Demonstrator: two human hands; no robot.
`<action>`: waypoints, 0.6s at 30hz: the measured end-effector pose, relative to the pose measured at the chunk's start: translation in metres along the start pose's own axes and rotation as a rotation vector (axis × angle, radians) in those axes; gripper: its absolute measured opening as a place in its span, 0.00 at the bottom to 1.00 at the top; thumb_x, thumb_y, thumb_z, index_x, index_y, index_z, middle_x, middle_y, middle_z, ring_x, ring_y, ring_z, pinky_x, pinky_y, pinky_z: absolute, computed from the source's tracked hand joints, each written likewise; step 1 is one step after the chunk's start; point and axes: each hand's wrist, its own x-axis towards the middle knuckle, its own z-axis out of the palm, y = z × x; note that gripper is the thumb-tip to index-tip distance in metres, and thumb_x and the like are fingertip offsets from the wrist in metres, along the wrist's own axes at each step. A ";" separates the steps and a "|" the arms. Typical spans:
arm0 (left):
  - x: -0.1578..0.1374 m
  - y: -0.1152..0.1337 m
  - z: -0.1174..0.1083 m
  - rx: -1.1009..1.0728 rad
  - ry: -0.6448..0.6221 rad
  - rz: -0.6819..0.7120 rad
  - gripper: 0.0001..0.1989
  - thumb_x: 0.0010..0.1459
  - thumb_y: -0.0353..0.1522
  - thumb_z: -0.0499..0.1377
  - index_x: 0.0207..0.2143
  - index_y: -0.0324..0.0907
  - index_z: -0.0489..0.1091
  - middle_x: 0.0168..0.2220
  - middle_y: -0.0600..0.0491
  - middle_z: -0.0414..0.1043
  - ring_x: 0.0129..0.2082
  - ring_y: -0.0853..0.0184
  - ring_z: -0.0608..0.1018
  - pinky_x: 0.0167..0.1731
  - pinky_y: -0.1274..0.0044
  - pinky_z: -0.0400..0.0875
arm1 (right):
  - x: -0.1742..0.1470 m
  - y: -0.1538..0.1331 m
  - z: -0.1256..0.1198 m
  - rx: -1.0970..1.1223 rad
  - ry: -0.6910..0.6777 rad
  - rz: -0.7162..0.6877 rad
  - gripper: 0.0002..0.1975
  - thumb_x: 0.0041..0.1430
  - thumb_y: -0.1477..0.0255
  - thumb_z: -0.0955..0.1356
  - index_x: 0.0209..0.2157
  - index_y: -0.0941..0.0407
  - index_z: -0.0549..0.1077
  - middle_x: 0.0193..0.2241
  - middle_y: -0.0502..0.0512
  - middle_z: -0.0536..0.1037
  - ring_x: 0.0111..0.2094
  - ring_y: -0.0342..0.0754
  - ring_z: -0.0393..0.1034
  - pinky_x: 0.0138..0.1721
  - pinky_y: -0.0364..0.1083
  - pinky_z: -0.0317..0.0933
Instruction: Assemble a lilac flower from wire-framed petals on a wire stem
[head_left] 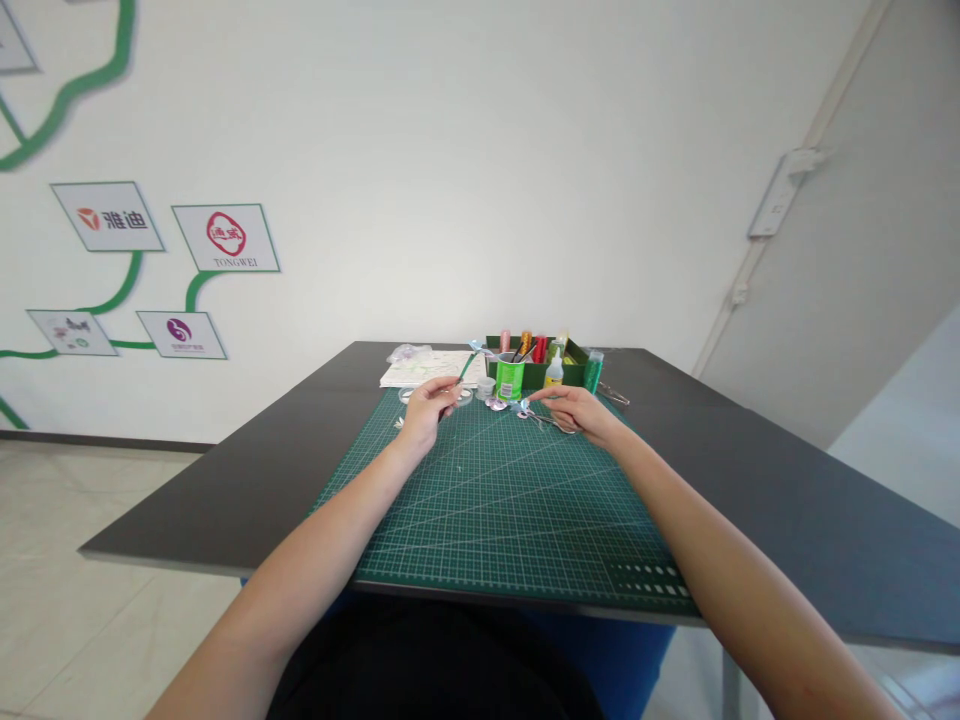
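My left hand (429,410) is closed in a pinch around a thin green stem (468,364) that tilts up to the right. At its top sits a small pale-blue shiny flower-like piece (476,345). Over the back of the mat, the fingers of my right hand (574,410) are drawn together at a small light-blue shiny piece (523,404), which is too small to make out fully. Below that hand lies a pair of scissors (551,422). Silvery shiny pieces (496,404) rest between the two hands.
A green cutting mat (495,500) covers the middle of the dark table (247,480). Behind my hands stand a bright green can (510,380) with tools, a glue bottle (554,372), a small white jar (486,388), a dark green box (532,376) and a glitter tube (593,372). White paper (420,367) lies left.
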 end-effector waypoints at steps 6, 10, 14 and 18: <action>0.001 0.001 -0.001 -0.018 0.029 0.000 0.18 0.36 0.32 0.72 0.33 0.37 0.77 0.21 0.57 0.69 0.18 0.77 0.64 0.18 0.81 0.54 | -0.001 -0.002 -0.009 -0.020 0.035 -0.024 0.20 0.53 0.67 0.70 0.44 0.65 0.75 0.09 0.38 0.54 0.12 0.36 0.42 0.16 0.41 0.36; 0.001 0.003 -0.001 -0.031 0.036 0.010 0.18 0.35 0.32 0.72 0.33 0.37 0.77 0.22 0.57 0.69 0.19 0.77 0.65 0.18 0.81 0.54 | -0.001 -0.002 -0.015 -0.039 0.082 -0.031 0.20 0.52 0.67 0.71 0.44 0.65 0.75 0.08 0.38 0.54 0.12 0.36 0.43 0.15 0.41 0.36; 0.001 0.003 -0.001 -0.030 0.049 0.004 0.18 0.36 0.31 0.72 0.33 0.36 0.77 0.23 0.56 0.70 0.19 0.76 0.66 0.19 0.81 0.55 | 0.000 0.001 -0.021 -0.043 0.149 -0.027 0.21 0.51 0.66 0.71 0.43 0.64 0.75 0.08 0.38 0.54 0.11 0.37 0.43 0.15 0.42 0.36; 0.000 0.003 0.000 -0.034 0.050 0.000 0.18 0.35 0.32 0.72 0.33 0.37 0.77 0.23 0.56 0.70 0.19 0.77 0.65 0.18 0.81 0.54 | 0.000 0.002 -0.028 -0.076 0.227 -0.020 0.22 0.47 0.65 0.72 0.42 0.65 0.75 0.08 0.38 0.55 0.12 0.37 0.44 0.15 0.41 0.37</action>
